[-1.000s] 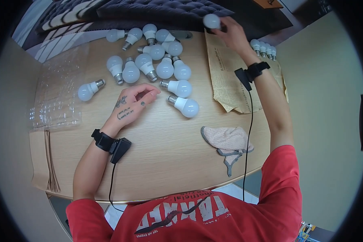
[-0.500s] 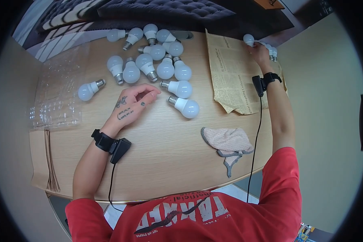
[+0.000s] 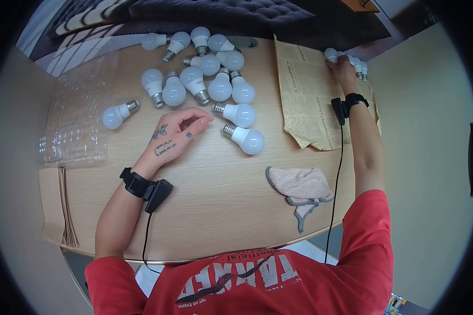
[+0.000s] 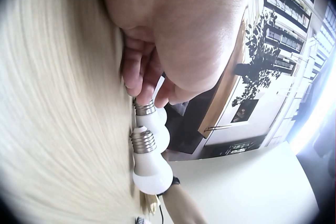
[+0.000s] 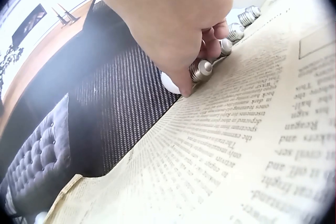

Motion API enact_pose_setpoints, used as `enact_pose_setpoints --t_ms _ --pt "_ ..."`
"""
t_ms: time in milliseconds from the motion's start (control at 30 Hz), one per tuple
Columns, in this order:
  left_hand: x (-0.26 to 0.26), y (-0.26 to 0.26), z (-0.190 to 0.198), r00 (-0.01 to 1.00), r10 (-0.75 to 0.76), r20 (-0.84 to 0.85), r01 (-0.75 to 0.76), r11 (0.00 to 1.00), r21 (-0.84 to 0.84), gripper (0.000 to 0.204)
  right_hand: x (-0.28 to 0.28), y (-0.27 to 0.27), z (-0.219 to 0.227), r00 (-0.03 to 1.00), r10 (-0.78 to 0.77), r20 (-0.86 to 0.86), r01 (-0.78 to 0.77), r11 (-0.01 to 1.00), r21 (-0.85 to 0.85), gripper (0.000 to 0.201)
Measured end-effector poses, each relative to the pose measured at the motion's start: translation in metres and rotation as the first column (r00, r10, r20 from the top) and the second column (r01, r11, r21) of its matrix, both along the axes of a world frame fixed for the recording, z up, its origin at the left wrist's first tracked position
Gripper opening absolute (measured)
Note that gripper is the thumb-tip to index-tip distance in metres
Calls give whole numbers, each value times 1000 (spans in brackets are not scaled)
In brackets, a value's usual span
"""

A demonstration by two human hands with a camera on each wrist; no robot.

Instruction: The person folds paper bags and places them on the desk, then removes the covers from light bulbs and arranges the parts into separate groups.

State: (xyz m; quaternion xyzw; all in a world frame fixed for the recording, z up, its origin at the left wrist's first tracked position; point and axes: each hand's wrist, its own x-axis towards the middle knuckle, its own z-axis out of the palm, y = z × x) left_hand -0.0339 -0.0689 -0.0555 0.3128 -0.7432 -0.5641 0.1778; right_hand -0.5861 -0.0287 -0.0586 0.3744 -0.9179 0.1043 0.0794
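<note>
Bare worktop stretches wide between the left grip and the crumpled cloth, and a narrower lane runs up between the loose bulbs and the newspaper. Those loose bulbs lie in the way just past the left grip; at the newspaper's far right corner, a row of bulbs crowds the right grip.

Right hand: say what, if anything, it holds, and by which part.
The right hand holds a bulb by its white body, next to the metal base.

One white light bulb, its silvery screw base turned nearward, is at the left end of a row of similar bulbs on printed paper; loose bulbs lie scattered leftward.
</note>
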Motion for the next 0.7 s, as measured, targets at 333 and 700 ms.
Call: enact_pose_setpoints --t_ms 333,700 --pt "1 0 -1 1000 8 -24 -9 1000 -16 23 34 -5 38 969 119 -217 -159 971 -181 70" --pt "1 -1 -4 999 10 -50 -10 1000 -14 25 225 -29 85 248 967 -64 -962 254 99 31"
